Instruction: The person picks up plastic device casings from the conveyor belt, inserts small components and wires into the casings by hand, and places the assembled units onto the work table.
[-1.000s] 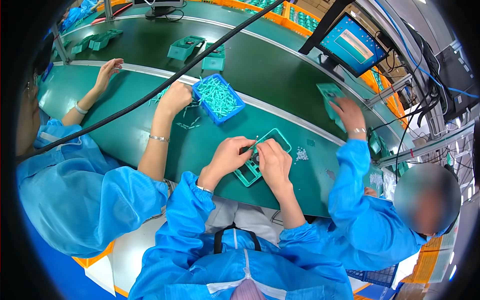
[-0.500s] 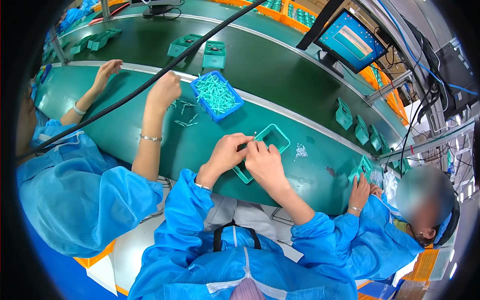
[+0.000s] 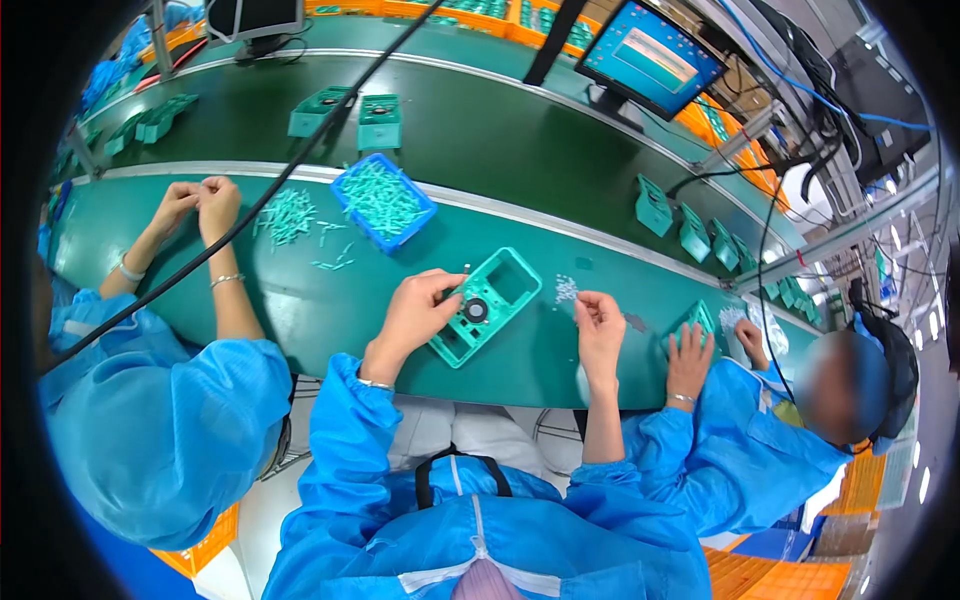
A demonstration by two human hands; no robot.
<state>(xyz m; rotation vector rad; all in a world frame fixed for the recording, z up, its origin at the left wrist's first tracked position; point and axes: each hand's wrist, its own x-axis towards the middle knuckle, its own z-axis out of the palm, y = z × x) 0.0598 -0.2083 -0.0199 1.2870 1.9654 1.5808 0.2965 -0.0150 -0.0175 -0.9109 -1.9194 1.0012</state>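
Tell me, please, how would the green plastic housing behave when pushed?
The green plastic housing probably keeps its shape, given its molded walls. Its large rectangular opening suggests low weight. Its broad, low form should slide, not tip.

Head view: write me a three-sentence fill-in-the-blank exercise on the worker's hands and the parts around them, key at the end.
Of the left hand and the right hand, only the ____ is on the green frame.
The frame's round part is coloured ____.
The tray of green pieces is coloured ____.
Missing words: left; black; blue.
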